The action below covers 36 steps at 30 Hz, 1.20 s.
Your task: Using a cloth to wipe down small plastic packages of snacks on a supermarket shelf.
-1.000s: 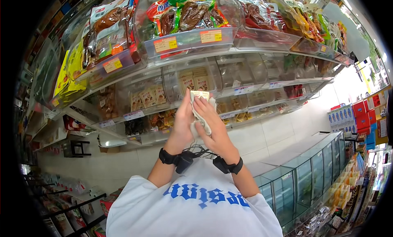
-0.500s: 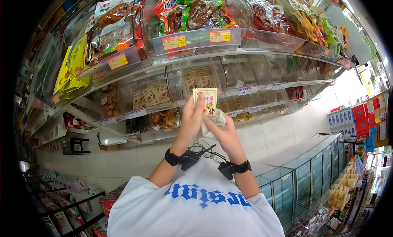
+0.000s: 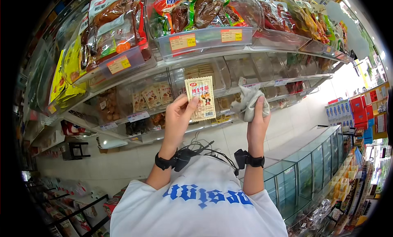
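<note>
the wide head view looks down from near on the left hand [image 3: 179,111] and right hand [image 3: 257,121].

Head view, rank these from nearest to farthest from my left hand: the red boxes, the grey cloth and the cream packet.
1. Cream packet: held in the left hand.
2. Grey cloth: to the packet's right, in the right hand.
3. Red boxes: well beyond, near the picture's right side.
</note>
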Available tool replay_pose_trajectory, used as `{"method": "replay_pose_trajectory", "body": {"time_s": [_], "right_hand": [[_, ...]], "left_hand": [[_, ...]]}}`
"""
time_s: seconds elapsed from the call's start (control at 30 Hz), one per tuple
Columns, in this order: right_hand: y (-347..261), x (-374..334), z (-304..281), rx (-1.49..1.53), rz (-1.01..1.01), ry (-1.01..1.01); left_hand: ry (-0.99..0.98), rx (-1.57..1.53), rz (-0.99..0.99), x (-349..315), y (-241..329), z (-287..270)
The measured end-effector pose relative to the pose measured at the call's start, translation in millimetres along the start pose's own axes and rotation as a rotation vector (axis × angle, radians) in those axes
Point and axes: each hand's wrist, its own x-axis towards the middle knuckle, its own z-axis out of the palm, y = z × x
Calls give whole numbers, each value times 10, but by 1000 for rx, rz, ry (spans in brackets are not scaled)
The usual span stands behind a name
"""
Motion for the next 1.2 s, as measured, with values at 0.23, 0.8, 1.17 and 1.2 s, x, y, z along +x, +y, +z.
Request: {"method": "replay_pose_trajectory", "body": {"time_s": [0.23,0.8,1.17,1.2], "right_hand": [[179,-269,748,-119,36,-336],[581,-611,1467,-572,-347,-160],[798,-715,1830,-806,-481,-758],[815,-679,1822,-772,-446,-755]], "left_hand": [[-190,299,26,-32,-143,-281],[17,407,49,-110,-92,-1052],[23,-135,-247,-145,-235,-1308],[35,-136,-246,-169,-202,-1356]]}}
